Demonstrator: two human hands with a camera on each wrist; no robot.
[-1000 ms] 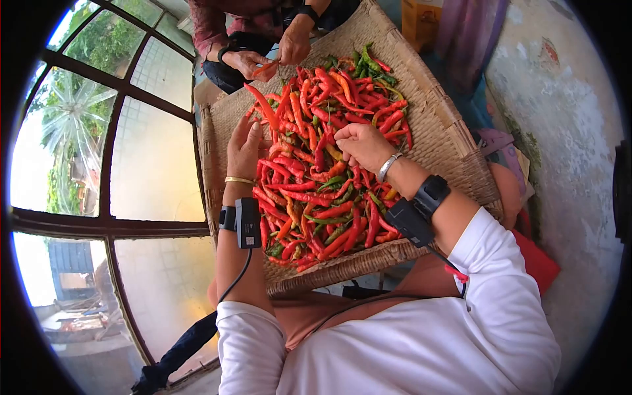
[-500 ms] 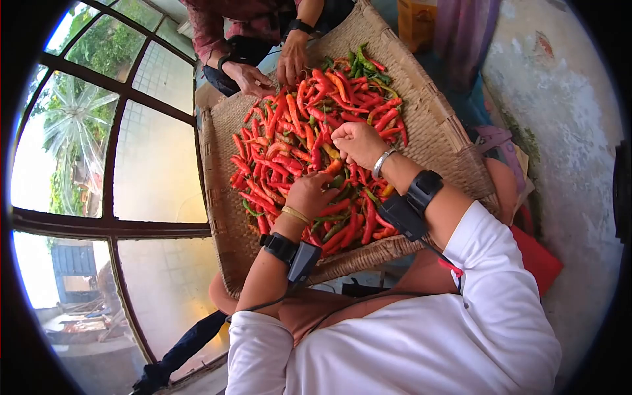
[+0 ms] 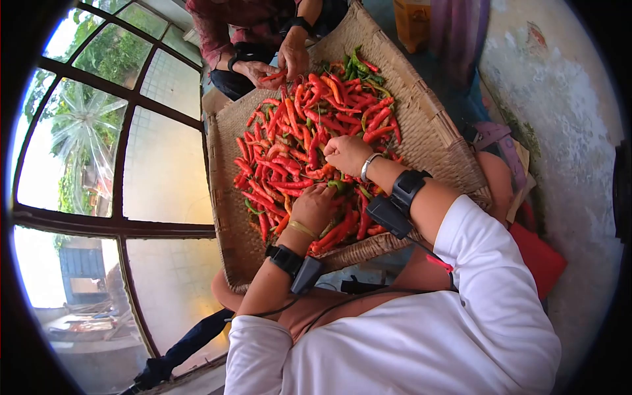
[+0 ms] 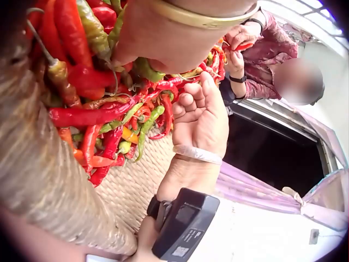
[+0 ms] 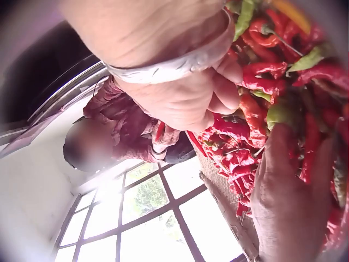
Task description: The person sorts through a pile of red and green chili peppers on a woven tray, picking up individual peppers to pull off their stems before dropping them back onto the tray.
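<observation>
A heap of chili peppers (image 3: 276, 164), mostly red with some green, lies in a shallow woven basket (image 3: 428, 131). My left hand (image 3: 313, 207) reaches down into the near part of the heap. In the right wrist view its fingertips touch a green chili pepper (image 5: 282, 115), with the thumb spread apart and red peppers in the gap. My right hand (image 3: 349, 155) hovers over the middle of the heap, farther out than the left. Its palm (image 4: 199, 128) shows in the left wrist view, fingers loosely curled around nothing.
Across the basket another person's hands (image 3: 293, 59) hold a red chili pepper (image 3: 273, 76). A few green peppers (image 3: 361, 66) lie at the heap's far edge. Windows (image 3: 168, 171) stand at left, a wall (image 3: 559, 131) at right. A red object (image 3: 540, 257) is beside my right leg.
My left hand moved from the basket's left side rightward and nearer me, into the heap. My right hand shifted slightly nearer me. The other person's hands dipped to the heap and rose with a red pepper.
</observation>
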